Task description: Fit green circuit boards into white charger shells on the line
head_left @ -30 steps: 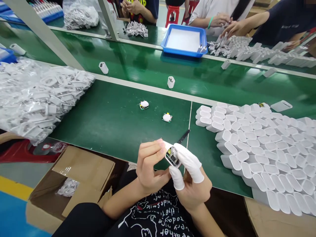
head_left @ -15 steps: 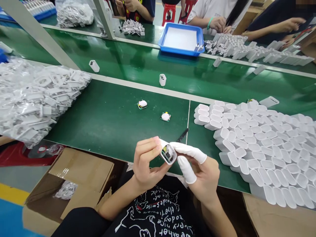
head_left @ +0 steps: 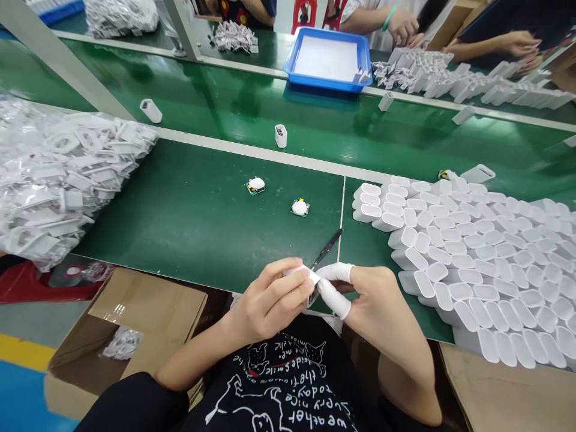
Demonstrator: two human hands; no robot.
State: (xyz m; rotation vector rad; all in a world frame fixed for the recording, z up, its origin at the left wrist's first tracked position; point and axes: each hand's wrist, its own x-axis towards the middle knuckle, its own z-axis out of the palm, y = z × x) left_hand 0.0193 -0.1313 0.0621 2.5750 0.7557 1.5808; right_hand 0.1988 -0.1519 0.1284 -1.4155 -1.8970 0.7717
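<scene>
Upside-down white writing crosses the person's black shirt (head_left: 288,372); "today", "very nice" and "weather" can be read, while other lines are too bent by folds to make out.

The left hand (head_left: 272,300) is closed, its bare fingers pinching a white casing (head_left: 315,276) just above the near edge of the green bench (head_left: 180,210). The right hand (head_left: 373,294) wears white covers on thumb and forefinger, both bent in and touching the casing's end; whether they grip it or something small there, one cannot tell. The fingers hide most of the casing, and its opening is out of sight.

A black-handled tool (head_left: 327,246) lies just beyond, its near end partly hidden by the hands. Two small circuit boards (head_left: 256,185) (head_left: 300,207) with white lumps lie farther off, beside rows of open white casings (head_left: 490,270) to the right, some cut off by the frame.
</scene>
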